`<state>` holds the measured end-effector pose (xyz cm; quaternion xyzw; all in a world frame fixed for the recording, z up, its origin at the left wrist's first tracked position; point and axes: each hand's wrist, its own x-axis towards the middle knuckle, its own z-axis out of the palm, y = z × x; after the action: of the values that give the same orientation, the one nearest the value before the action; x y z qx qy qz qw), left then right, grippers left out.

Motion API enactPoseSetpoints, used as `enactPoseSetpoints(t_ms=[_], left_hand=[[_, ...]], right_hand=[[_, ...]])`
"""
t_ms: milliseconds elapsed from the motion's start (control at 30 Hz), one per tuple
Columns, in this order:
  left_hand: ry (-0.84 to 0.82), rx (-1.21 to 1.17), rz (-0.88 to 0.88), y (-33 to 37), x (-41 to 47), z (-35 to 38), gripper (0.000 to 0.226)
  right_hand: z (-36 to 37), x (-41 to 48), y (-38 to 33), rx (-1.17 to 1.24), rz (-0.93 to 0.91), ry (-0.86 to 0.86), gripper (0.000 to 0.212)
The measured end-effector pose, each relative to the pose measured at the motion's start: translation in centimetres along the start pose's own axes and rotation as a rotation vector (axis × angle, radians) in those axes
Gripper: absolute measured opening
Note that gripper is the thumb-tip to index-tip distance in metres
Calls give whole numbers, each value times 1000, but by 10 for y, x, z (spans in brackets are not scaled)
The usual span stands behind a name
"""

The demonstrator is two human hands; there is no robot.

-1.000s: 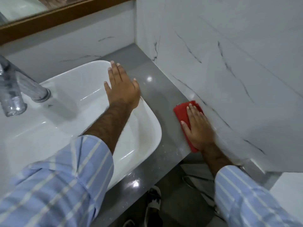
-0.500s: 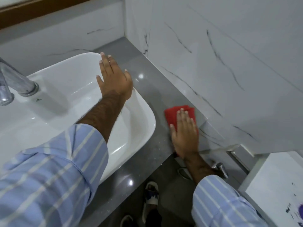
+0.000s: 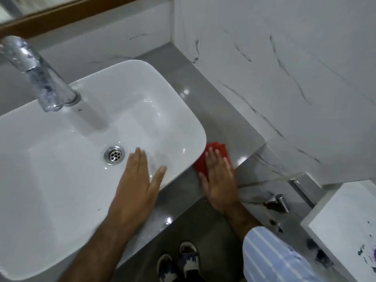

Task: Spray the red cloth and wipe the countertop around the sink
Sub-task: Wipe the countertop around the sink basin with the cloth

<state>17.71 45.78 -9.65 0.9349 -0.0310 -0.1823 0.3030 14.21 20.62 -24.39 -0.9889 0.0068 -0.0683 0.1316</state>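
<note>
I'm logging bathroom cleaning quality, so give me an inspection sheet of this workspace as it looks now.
Surface: grey countertop, glossy, with light glints.
Job's things: red cloth flat on the countertop beside the sink; no spray bottle seen.
Clutter: nothing seen.
Grippers: right hand pressed flat on the cloth; left hand open over the sink's front rim, holding nothing.
Cables: nothing seen.
Surroundings: chrome tap, drain, marble wall, mirror frame, floor and footwear below.
</note>
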Motion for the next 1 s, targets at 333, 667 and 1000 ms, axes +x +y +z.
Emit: enactPoseSetpoints(t_ms=[333, 667, 1000], left_hand=[[172, 420, -169, -152, -118, -79, 88], [346, 435, 56, -194, -130, -90, 68], [420, 259, -217, -177, -136, -77, 81]], right_hand=[[0, -24, -49, 0, 140, 12, 70], [-4, -45, -57, 12, -148, -101, 71], [15, -95, -177, -23, -772, -243, 70]])
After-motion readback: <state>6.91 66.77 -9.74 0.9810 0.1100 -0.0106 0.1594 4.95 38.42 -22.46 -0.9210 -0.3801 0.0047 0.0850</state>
